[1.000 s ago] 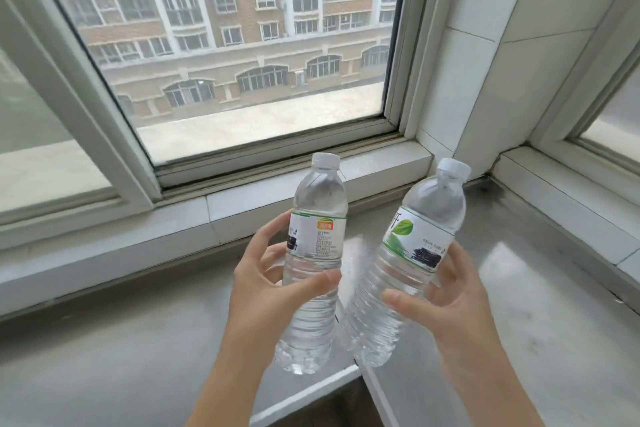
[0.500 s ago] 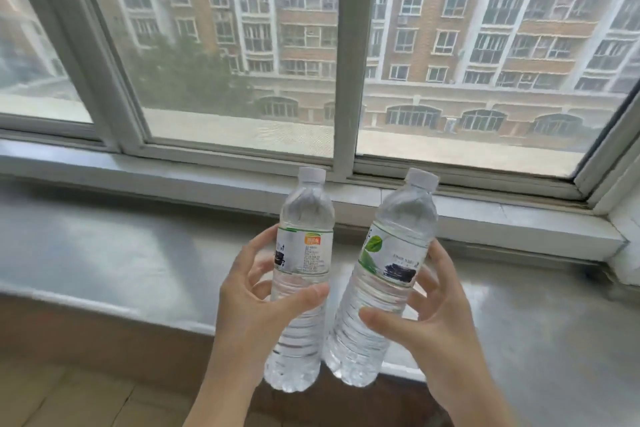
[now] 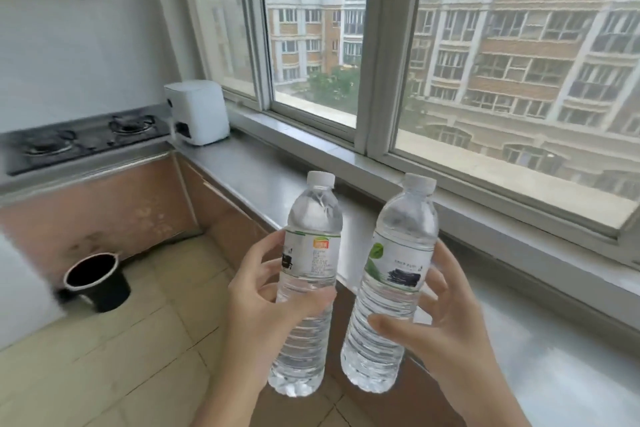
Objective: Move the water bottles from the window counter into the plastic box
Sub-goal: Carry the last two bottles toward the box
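I hold two clear water bottles upright in front of me, off the counter. My left hand [image 3: 266, 308] grips the left water bottle [image 3: 310, 243], which has a white cap and a label with an orange patch. My right hand [image 3: 446, 322] grips the right water bottle [image 3: 401, 243], whose label shows a green leaf. The grey window counter [image 3: 540, 340] runs along the window to my right, just behind the bottles. No plastic box is in view.
A white appliance [image 3: 197, 113] stands in the counter's far corner beside a black gas hob [image 3: 83, 139]. A black bin [image 3: 95, 279] sits on the tiled floor [image 3: 121, 357] by the brown cabinet fronts [image 3: 104, 211]. A white surface edges in at the far left.
The view has swung left from the window corner toward the kitchen, bringing the hob, appliance, bin and floor into sight. Both bottles stay gripped in my hands and have come off the counter's edge.
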Tool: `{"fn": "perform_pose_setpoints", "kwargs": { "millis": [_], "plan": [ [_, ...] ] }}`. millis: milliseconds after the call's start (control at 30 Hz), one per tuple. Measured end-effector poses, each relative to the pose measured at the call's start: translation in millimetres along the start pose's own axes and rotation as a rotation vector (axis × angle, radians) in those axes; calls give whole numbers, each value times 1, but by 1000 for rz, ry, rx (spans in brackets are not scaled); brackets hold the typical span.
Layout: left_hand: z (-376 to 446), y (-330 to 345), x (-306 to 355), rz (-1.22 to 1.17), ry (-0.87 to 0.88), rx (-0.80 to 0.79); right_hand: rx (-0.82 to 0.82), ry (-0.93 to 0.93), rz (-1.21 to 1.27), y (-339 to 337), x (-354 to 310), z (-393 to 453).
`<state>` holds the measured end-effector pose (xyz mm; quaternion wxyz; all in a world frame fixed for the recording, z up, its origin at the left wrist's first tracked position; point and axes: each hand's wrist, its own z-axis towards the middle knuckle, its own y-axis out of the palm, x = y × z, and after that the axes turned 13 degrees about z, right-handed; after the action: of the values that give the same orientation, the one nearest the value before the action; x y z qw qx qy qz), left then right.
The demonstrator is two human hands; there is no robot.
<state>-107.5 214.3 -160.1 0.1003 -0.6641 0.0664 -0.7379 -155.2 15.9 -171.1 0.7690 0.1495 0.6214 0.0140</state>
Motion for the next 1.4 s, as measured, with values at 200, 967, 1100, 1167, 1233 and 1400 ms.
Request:
{"fn": "perform_pose_setpoints", "kwargs": {
  "millis": [200, 967, 1100, 1167, 1233, 1400],
  "plan": [
    [34, -128, -30, -15, -26, 192, -208, 22, 6, 135, 42, 45],
    [100, -412, -108, 59, -168, 1129, -1131, 119, 54, 537, 152, 173],
    [120, -460, -117, 43, -194, 1258, -1250, 136, 74, 610, 169, 187],
    [126, -483, -123, 33, -199, 1312, -1308, 147, 71, 642, 178, 190],
    [127, -504, -130, 22, -208, 1359, -1355, 139, 61, 671, 186, 189],
    [118, -564, -151, 19, -236, 1450, -1423, 154, 60, 744, 211, 172]
  ]
}}
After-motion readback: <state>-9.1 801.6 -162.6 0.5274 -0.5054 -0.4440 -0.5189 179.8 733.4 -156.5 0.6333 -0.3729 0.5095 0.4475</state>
